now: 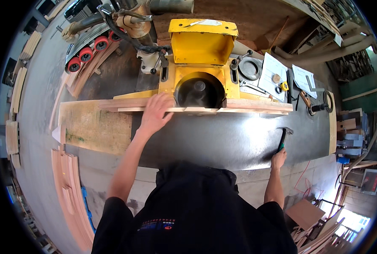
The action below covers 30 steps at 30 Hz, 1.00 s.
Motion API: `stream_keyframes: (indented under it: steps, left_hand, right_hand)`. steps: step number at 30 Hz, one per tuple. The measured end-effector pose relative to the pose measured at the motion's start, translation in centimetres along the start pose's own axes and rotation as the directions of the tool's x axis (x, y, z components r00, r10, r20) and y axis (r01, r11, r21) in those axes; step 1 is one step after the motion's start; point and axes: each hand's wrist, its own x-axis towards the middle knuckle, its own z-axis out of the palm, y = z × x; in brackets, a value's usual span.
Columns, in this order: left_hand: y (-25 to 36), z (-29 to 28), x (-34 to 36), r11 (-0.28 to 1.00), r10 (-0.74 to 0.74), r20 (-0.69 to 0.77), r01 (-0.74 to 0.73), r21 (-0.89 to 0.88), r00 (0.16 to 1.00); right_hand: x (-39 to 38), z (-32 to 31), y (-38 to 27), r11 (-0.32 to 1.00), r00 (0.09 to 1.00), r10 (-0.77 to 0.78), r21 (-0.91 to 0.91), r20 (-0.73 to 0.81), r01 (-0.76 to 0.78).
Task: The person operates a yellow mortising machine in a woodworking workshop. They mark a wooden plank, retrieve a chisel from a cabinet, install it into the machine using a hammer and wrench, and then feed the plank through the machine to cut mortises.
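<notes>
My left hand (pixel 156 113) lies over the long wooden fence (pixel 131 103), fingers stretched across its top and thumb apart. A pale thin wood strip (pixel 188 110) runs along the fence's near side, by that hand. Behind the fence stands a yellow machine housing (pixel 167 82) with its lid (pixel 203 44) raised. A dark spindle (pixel 200 86) shows in the round opening to the right of my left hand. Near the front edge of the dark metal table (pixel 205 139), my right hand (pixel 278 158) is closed round the handle of a claw hammer (pixel 285 137), its head pointing away from me.
A power feeder with red wheels (pixel 86 54) hangs at the back left. Papers (pixel 274 74), a yellow tape measure (pixel 284 86), a metal ring (pixel 250 68) and hand tools lie at the back right. Long boards (pixel 72 190) are stacked on the left.
</notes>
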Motion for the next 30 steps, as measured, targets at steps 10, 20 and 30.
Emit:
stream_keyframes:
  steps: [10, 20, 30]
  left_hand:
    - [-0.3, 4.0, 2.3, 0.981, 0.178, 0.232, -0.191, 0.033, 0.956]
    - [1.0, 5.0, 2.1, 0.994, 0.105, 0.155, -0.11, 0.021, 0.982]
    - [0.9, 4.8, 1.9, 0.993, 0.111, 0.153, -0.117, 0.03, 0.982]
  right_hand:
    - [-6.4, -2.0, -2.6, 0.998, 0.997, 0.049, 0.03, 0.054, -0.051]
    - [-8.5, -3.1, -3.5, 0.998, 0.989, -0.028, 0.061, 0.145, 0.019]
    - [-9.5, -4.1, -3.2, 0.995, 0.966, -0.079, 0.073, 0.246, 0.063]
